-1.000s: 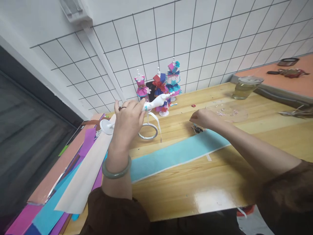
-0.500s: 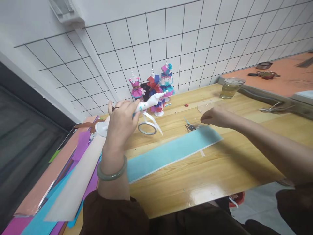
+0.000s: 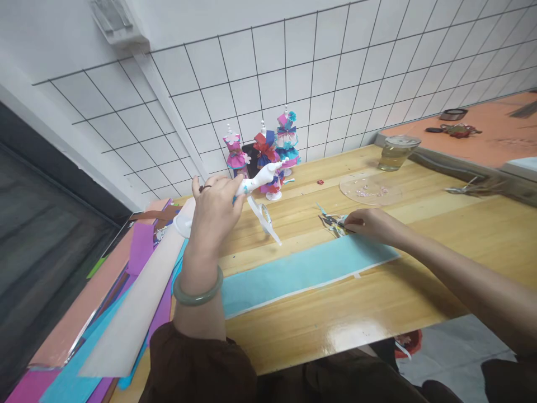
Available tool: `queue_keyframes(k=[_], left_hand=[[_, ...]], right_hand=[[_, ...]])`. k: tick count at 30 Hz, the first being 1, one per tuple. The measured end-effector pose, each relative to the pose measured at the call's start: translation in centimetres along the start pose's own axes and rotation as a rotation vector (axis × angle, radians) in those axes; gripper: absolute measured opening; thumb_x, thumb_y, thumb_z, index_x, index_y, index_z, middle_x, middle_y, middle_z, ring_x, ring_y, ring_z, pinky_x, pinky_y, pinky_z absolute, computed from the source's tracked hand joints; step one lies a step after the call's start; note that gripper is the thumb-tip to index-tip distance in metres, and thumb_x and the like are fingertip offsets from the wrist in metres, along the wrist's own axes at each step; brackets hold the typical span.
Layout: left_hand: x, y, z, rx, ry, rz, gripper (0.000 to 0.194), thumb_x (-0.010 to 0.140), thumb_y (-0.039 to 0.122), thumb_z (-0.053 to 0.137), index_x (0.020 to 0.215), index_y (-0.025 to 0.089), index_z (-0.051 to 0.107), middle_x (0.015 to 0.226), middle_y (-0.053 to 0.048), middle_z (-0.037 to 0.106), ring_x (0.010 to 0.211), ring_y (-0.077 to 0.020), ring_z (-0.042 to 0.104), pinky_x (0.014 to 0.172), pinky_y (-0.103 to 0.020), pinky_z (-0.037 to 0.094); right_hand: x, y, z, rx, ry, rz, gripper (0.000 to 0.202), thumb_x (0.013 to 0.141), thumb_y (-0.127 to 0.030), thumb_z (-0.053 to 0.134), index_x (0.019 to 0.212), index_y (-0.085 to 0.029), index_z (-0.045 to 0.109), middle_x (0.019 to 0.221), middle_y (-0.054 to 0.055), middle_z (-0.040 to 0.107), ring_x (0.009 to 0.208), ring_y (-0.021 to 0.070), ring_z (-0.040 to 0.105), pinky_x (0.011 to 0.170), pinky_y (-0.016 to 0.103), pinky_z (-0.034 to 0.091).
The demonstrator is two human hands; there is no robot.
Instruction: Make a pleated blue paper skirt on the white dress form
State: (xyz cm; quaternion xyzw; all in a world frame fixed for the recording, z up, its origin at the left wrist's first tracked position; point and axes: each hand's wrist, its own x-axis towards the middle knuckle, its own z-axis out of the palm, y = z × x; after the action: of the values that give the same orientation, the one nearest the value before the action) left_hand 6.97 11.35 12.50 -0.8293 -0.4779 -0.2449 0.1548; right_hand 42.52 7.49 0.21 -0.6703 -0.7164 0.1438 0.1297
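White mannequin stand [image 3: 255,180] clamped in left hand [image 3: 212,215] fingers; right hand [image 3: 371,224] fingers pinched on scrap pile [image 3: 333,223] beside blue paper strip [image 3: 302,268]. Best: keep stand steady, pinch one scrap cleanly.

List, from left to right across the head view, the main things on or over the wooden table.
Paper stack → left hand holding white mannequin → right hand → clear plate → glass cup.

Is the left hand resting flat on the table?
No, the left hand is raised, holding a white mannequin stand.
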Motion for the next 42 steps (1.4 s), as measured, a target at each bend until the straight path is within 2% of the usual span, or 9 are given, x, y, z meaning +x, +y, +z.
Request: queue_keyframes(k=[7, 13, 16, 19, 24, 28, 32, 35, 42], left_hand=[[-0.1, 0.1, 0.3, 0.005, -0.010, 0.001, 0.033, 0.087, 0.026, 0.044, 0.117, 0.029, 0.057, 0.106, -0.007, 0.066, 0.115, -0.0270, 0.049, 0.107, -0.057, 0.015], [0.0, 0.1, 0.4, 0.005, -0.019, -0.002, 0.031, 0.087, 0.026, 0.045, 0.114, 0.029, 0.058, 0.105, -0.007, 0.066, 0.114, -0.0276, 0.050, 0.106, -0.058, 0.017], [0.0, 0.1, 0.5, -0.001, -0.012, 0.008, 0.030, 0.087, 0.026, 0.045, 0.113, 0.028, 0.059, 0.108, -0.007, 0.065, 0.114, -0.0270, 0.050, 0.106, -0.058, 0.017], [0.0, 0.1, 0.6, -0.008, -0.012, 0.007, 0.031, 0.087, 0.026, 0.045, 0.115, 0.027, 0.058, 0.107, -0.008, 0.065, 0.115, -0.0270, 0.050, 0.107, -0.058, 0.017], [0.1, 0.2, 0.6, -0.019, -0.017, 0.003, 0.032, 0.087, 0.026, 0.044, 0.116, 0.026, 0.058, 0.106, -0.008, 0.065, 0.115, -0.0265, 0.051, 0.107, -0.057, 0.017], [0.1, 0.3, 0.6, -0.020, -0.024, 0.002, 0.032, 0.087, 0.026, 0.044, 0.116, 0.026, 0.058, 0.107, -0.009, 0.066, 0.115, -0.0264, 0.051, 0.107, -0.057, 0.017], [0.2, 0.2, 0.8, -0.021, -0.032, -0.002, 0.032, 0.087, 0.026, 0.044, 0.116, 0.028, 0.058, 0.106, -0.008, 0.066, 0.114, -0.0267, 0.051, 0.107, -0.058, 0.017], [0.2, 0.2, 0.8, -0.027, -0.029, -0.001, 0.033, 0.086, 0.025, 0.045, 0.116, 0.027, 0.058, 0.105, -0.009, 0.066, 0.114, -0.0272, 0.051, 0.106, -0.058, 0.017], [0.2, 0.3, 0.6, -0.025, -0.036, 0.009, 0.030, 0.086, 0.024, 0.044, 0.111, 0.028, 0.060, 0.101, -0.007, 0.067, 0.112, -0.0268, 0.052, 0.106, -0.057, 0.018]], right_hand=[[0.8, -1.5, 0.4, -0.279, -0.059, 0.052, 0.024, 0.076, -0.023, 0.050, 0.087, -0.020, 0.071, 0.085, 0.010, 0.073, 0.079, 0.0244, 0.066, 0.062, 0.028, 0.042], [1.7, -2.7, -0.6, -0.327, -0.079, 0.012, 0.035, 0.075, -0.017, 0.048, 0.104, -0.015, 0.066, 0.085, 0.013, 0.072, 0.079, 0.0256, 0.065, 0.060, 0.028, 0.039], [2.3, -3.2, -2.1, -0.377, -0.037, 0.013, 0.041, 0.077, -0.016, 0.044, 0.115, -0.013, 0.060, 0.083, 0.012, 0.072, 0.074, 0.0247, 0.063, 0.057, 0.028, 0.037], [3.1, -3.8, -4.0, -0.426, 0.006, -0.009, 0.044, 0.077, -0.015, 0.044, 0.118, -0.018, 0.058, 0.088, 0.011, 0.071, 0.073, 0.0224, 0.062, 0.055, 0.026, 0.034], [5.1, -4.5, -7.3, -0.423, -0.037, -0.122, 0.038, 0.077, -0.017, 0.046, 0.110, -0.023, 0.063, 0.079, 0.006, 0.070, 0.067, 0.0190, 0.059, 0.055, 0.026, 0.032], [7.3, -4.8, -9.9, -0.408, -0.041, -0.087, 0.033, 0.076, -0.018, 0.049, 0.102, -0.026, 0.068, 0.077, 0.004, 0.069, 0.061, 0.0175, 0.057, 0.055, 0.027, 0.033], [8.6, -5.3, -11.7, -0.399, -0.058, -0.034, 0.032, 0.073, -0.017, 0.052, 0.098, -0.026, 0.070, 0.081, 0.003, 0.069, 0.065, 0.0185, 0.059, 0.057, 0.028, 0.036], [9.0, -5.1, -12.0, -0.322, -0.073, -0.035, 0.031, 0.074, -0.019, 0.052, 0.098, -0.026, 0.071, 0.079, 0.002, 0.069, 0.067, 0.0184, 0.060, 0.058, 0.028, 0.039], [9.4, -2.6, -10.8, -0.118, -0.097, -0.032, 0.026, 0.077, -0.021, 0.053, 0.096, -0.020, 0.071, 0.083, 0.003, 0.071, 0.074, 0.0181, 0.064, 0.062, 0.026, 0.046]])
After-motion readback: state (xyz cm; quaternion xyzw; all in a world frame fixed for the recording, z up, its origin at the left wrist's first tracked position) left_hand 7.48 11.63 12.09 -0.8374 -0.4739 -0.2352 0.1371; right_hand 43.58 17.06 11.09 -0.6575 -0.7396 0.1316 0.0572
